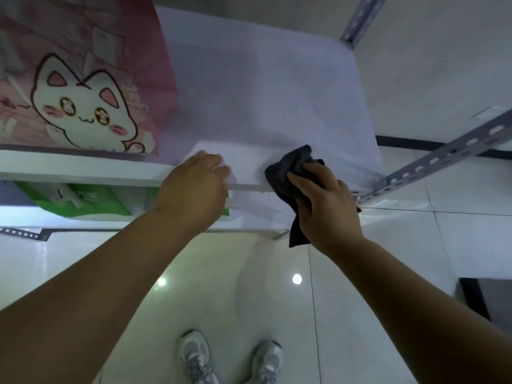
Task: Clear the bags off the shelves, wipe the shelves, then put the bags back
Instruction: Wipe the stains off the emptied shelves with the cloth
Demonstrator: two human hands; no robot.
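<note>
A white shelf board (263,101) fills the upper middle of the head view. On its left half stands a pink bag (83,87) with a white cartoon cat on it. My right hand (324,200) is closed on a dark grey cloth (291,170) pressed against the shelf's front edge near the right corner. My left hand (194,184) rests on the front edge just right of the pink bag, fingers curled over the lip. A green bag (91,200) lies on the shelf below, partly hidden by the upper board.
Perforated grey metal uprights (443,159) frame the rack at the right corner, another upright (360,18) rising behind. Glossy white floor tiles (360,273) lie below, with my two grey shoes (230,356) at the bottom. A white wall is on the right.
</note>
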